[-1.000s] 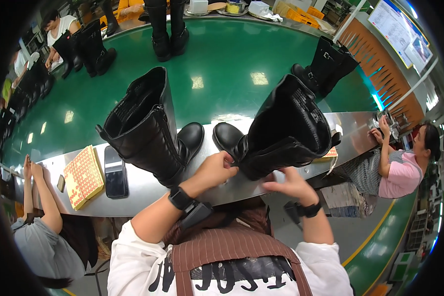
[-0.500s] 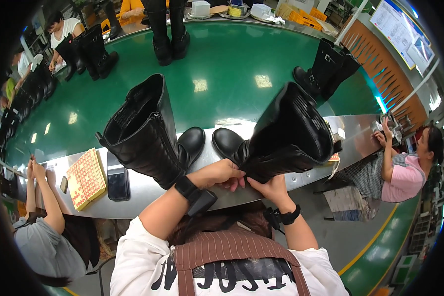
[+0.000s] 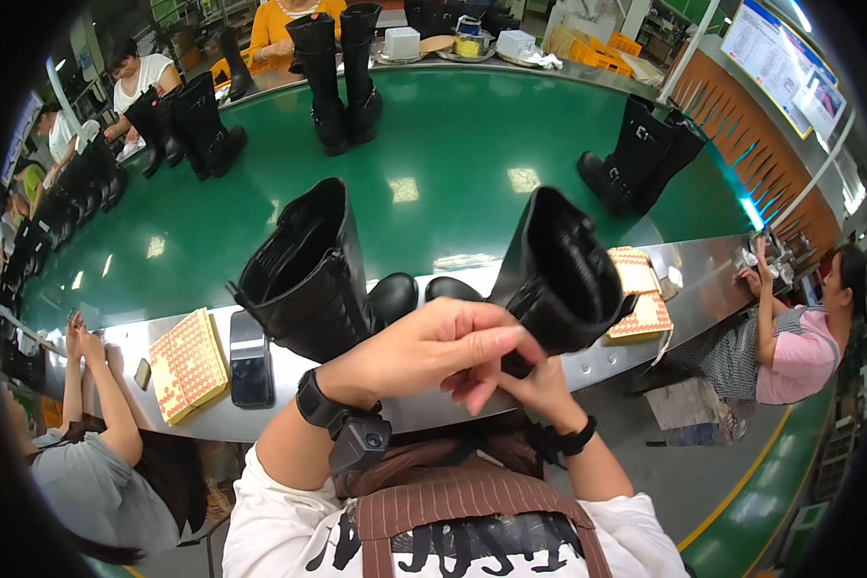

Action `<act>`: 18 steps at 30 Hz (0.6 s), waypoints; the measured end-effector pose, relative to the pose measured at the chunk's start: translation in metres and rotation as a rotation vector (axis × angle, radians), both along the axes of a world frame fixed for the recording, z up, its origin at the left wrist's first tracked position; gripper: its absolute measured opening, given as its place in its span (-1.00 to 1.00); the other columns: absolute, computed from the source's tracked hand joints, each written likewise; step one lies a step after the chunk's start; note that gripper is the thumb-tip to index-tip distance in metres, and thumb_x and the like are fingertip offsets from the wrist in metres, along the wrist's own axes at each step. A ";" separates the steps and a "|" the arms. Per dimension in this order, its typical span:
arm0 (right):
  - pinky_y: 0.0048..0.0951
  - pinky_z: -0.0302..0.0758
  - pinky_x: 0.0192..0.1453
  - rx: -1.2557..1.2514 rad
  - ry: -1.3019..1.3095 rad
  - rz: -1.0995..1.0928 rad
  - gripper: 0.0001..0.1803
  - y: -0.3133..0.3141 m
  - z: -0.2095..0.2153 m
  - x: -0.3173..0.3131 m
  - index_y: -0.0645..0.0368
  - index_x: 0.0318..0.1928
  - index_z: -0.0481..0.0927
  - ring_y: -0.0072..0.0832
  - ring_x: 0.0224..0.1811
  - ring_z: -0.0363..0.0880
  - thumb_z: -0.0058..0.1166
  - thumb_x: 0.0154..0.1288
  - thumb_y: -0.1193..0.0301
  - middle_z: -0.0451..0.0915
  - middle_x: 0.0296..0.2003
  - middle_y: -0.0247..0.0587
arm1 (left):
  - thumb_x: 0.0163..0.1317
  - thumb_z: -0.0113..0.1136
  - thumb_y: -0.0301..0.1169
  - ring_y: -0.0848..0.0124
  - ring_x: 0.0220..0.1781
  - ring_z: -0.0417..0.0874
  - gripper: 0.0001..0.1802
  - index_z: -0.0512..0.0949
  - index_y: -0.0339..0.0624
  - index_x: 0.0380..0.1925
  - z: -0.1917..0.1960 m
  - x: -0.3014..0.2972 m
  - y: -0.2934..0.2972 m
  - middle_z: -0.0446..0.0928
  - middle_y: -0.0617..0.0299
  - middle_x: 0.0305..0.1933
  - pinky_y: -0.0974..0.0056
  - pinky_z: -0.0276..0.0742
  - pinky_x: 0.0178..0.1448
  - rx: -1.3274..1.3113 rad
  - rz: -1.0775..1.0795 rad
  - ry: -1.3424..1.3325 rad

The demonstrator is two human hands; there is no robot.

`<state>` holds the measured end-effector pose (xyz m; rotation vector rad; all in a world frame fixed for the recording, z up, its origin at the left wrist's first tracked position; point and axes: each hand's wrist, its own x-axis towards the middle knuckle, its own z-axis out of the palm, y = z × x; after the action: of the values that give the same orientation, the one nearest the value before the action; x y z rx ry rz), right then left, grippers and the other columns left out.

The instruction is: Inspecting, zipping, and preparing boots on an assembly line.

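Observation:
Two tall black boots stand before me at the table's metal edge, shafts tilted outward and toes towards each other: a left boot point(image 3: 303, 313) and a right boot point(image 3: 520, 265). Their dark open tops face up. My left hand point(image 3: 433, 349) is raised in front of them, fingers curled and thumb towards the index finger; whatever is pinched there is too small to make out. Low at the right boot, my right hand point(image 3: 546, 393) is closed on it, its fingers partly hidden by the boot and my left hand. Dark devices are strapped to both wrists.
A black phone point(image 3: 251, 358) and a yellow patterned pad point(image 3: 189, 366) lie left; another patterned pad point(image 3: 639, 294) lies right. More boots point(image 3: 335, 87) stand across the green table point(image 3: 453, 125), with another pair point(image 3: 636, 154) far right. Co-workers sit at both sides.
My left hand has lifted off the right boot's lower part and come up towards me. My right hand stays low by that boot. The view has shifted slightly, showing more of the far side.

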<state>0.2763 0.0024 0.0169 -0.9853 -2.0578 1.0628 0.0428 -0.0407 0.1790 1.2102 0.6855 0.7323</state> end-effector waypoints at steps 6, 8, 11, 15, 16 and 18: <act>-0.31 0.28 0.36 -0.180 0.019 0.202 -0.22 0.028 0.015 0.012 0.30 0.23 0.42 -0.30 0.24 0.41 0.46 0.00 0.29 0.47 0.20 -0.09 | 0.26 0.17 0.08 0.39 -0.51 0.60 -0.45 0.65 -0.30 -0.40 -0.046 -0.062 -0.056 0.58 0.18 -0.59 0.33 0.50 -0.34 0.034 -0.131 0.773; -0.32 0.30 0.34 -0.218 0.002 0.175 -0.22 0.030 0.017 0.004 0.29 0.21 0.43 -0.30 0.23 0.43 0.46 0.00 0.27 0.47 0.19 -0.09 | 0.01 0.34 0.20 0.23 -0.40 0.69 -0.33 0.64 -0.30 -0.34 -0.067 -0.085 -0.081 0.62 0.10 -0.50 0.25 0.55 -0.24 -0.033 0.135 1.192; -0.34 0.35 0.29 -0.218 -0.009 0.116 -0.25 0.018 0.018 -0.009 0.29 0.17 0.46 -0.30 0.17 0.48 0.46 -0.02 0.25 0.52 0.14 -0.09 | -0.09 0.55 -0.10 0.21 -0.11 0.67 -0.31 0.53 -0.31 -0.04 -0.101 -0.093 -0.095 0.64 0.01 -0.13 0.24 0.54 0.00 0.316 0.761 1.010; -0.37 0.47 0.13 -0.219 0.039 0.031 -0.37 -0.001 0.010 -0.036 0.29 0.08 0.53 -0.36 0.00 0.59 0.43 0.01 0.26 0.63 -0.03 -0.07 | -0.05 0.55 -0.27 0.33 -0.05 0.63 -0.39 0.53 -0.35 -0.04 -0.158 -0.067 -0.065 0.63 0.10 -0.09 0.26 0.50 0.08 0.231 0.849 0.518; -0.38 0.48 0.09 -0.275 0.070 -0.034 -0.39 -0.006 0.006 -0.042 0.29 0.06 0.54 -0.39 -0.03 0.61 0.42 0.02 0.25 0.65 -0.07 -0.07 | 0.03 0.49 -0.32 0.39 -0.04 0.60 -0.46 0.53 -0.34 -0.03 -0.168 -0.059 -0.059 0.62 0.17 -0.07 0.28 0.50 0.08 0.173 0.971 0.396; -0.42 0.47 0.09 -0.333 0.146 -0.077 -0.48 -0.006 0.006 -0.053 0.26 0.06 0.55 -0.46 -0.02 0.58 0.35 0.10 0.30 0.63 -0.05 -0.16 | 0.10 0.43 -0.36 0.45 -0.03 0.58 -0.53 0.54 -0.33 -0.02 -0.171 -0.047 -0.044 0.60 0.24 -0.04 0.30 0.50 0.08 0.123 1.075 0.269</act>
<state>0.2232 -0.0038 0.0224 -1.1016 -1.7457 1.4217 -0.0038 -0.0850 0.0078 0.9997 1.5738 1.5176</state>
